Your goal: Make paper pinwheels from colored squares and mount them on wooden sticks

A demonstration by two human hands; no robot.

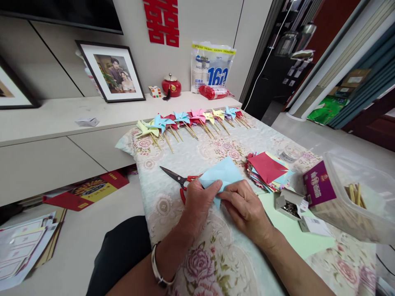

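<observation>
Both hands (222,203) on light-blue paper (222,172)

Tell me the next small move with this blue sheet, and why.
Probably press the fold flat with the right hand while the left hand pins the light blue paper: both hands rest on its near edge, and the scissors lie untouched beside them.

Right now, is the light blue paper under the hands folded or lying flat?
Folded. The light blue paper shows a doubled edge with a pointed flap, pinched between the left hand and right hand on the floral tablecloth.
</observation>
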